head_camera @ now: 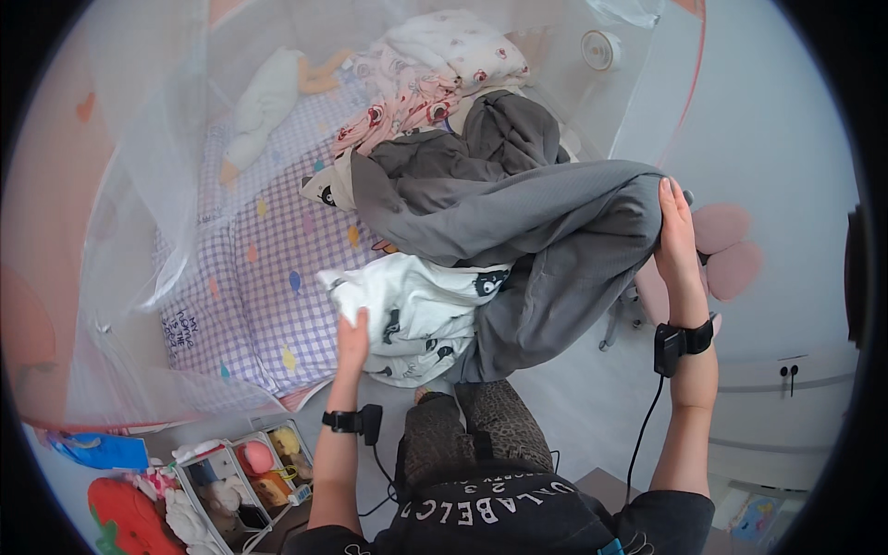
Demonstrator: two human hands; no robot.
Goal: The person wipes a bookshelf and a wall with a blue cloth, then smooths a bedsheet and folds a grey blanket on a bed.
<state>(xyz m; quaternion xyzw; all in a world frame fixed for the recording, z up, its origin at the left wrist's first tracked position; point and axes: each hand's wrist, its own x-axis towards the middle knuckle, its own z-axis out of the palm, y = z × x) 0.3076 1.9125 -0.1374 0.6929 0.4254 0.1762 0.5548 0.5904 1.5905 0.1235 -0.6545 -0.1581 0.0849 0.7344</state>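
A large grey garment or cloth point(513, 208) lies bunched across the bed, and part of it is raised toward the right. My right hand point(676, 232) is at its far right fold, thumb hidden behind or inside the cloth. My left hand point(354, 340) grips the edge of a white cloth printed with black figures point(423, 312), which hangs beside the grey one near the bed's front edge. Another white printed corner point(329, 187) shows at the left of the grey cloth. Whether the white and grey fabrics are joined I cannot tell.
Sheer bed netting point(146, 208) surrounds a purple checked bedspread point(277, 277). On the bed are a white goose plush point(267, 104) and pink printed fabric point(409, 104). A toy rack point(232, 479) stands lower left, a pink petal-shaped chair point(725, 243) at right, drawers point(777, 409) lower right.
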